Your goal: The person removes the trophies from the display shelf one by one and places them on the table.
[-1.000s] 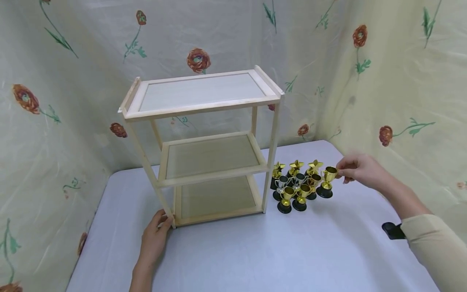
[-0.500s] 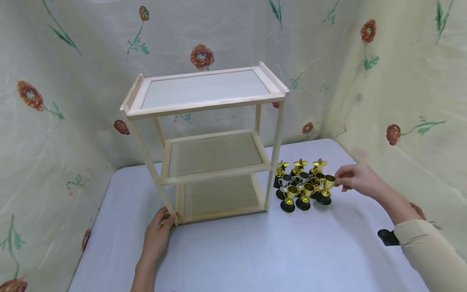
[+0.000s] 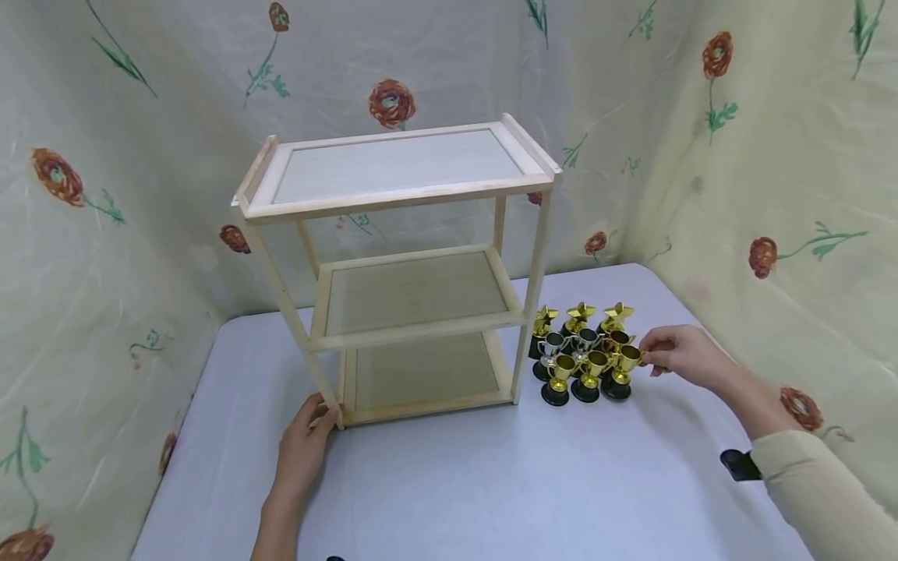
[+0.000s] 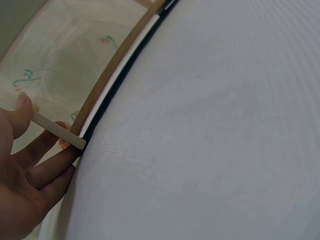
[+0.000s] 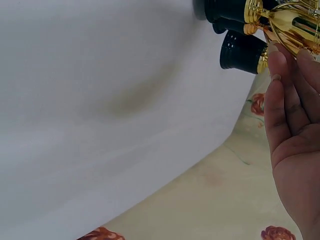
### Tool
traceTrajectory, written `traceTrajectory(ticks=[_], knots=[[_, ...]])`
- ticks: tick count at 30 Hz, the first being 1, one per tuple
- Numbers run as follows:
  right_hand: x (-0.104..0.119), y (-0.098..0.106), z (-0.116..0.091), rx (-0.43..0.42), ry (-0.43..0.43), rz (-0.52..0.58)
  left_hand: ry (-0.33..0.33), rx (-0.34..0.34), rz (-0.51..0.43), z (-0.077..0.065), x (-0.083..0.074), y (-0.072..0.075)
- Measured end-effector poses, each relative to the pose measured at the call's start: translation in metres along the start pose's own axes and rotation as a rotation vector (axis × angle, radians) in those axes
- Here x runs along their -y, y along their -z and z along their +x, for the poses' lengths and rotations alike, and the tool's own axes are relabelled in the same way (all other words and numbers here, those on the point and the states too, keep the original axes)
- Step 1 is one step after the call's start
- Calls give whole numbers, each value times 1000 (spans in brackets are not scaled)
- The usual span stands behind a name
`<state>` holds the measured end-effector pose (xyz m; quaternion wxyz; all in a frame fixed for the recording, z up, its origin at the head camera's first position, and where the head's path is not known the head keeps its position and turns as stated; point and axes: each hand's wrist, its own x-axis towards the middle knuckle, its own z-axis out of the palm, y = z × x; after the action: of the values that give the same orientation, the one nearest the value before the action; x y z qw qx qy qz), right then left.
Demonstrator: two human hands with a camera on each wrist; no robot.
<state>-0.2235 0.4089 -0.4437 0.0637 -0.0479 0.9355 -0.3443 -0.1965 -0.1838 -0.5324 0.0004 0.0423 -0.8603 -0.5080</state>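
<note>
A three-tier wooden shelf [image 3: 400, 201] stands upright on the table in the head view. At the foot of its front left post [image 4: 59, 132], my left hand [image 3: 303, 446] holds on, thumb on one side and fingers on the other. My right hand [image 3: 682, 355] pinches a gold trophy cup [image 3: 627, 358] by its handle. That cup stands upright at the right end of the front row, its black base at table level. Beside it are two more gold cups [image 3: 561, 368]. In the right wrist view, fingertips [image 5: 276, 59] meet the gold cup.
Behind the front row stand silver cups [image 3: 553, 344], another gold cup and star-topped trophies [image 3: 579, 313], close to the shelf's right side. A white cloth covers the table [image 3: 449, 483]. Floral curtains [image 3: 435, 54] hang behind and at both sides.
My right hand has brought the gold cup down and toward the front, into line with the front row. My left hand keeps its hold on the shelf post. The head view has shifted slightly.
</note>
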Motion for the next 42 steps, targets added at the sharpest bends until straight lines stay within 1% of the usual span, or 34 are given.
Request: traceTrajectory(ticks=[6,11,15,27,31,34,36,39,42], knots=[[-6,-5,-1,-11,-3,-3,1,-6,-1,0,1,-2],[-12,-9,-4,-9,-17,6,-15,-2,14,0,3,-3],[-13,-13,-6,-8,-12,11,-19,3,17,-1,4,-3],[-11,-17,-10,-2,2,-5,-12,5,27,-3,3,-1],[-9,-17,-12,-18,10,-39,-13,13,23,-1,4,-1],[-9,-15,-13,-51,21,-82,-11,28,14,-1,3,0],[-7,-13,-15,-92,29,-110,-18,41,11,-1,2,2],[-5,-11,-18,-188,38,-142,-36,55,22,-1,-1,5],[2,-11,-19,-303,46,-165,-56,75,37,0,-4,8]])
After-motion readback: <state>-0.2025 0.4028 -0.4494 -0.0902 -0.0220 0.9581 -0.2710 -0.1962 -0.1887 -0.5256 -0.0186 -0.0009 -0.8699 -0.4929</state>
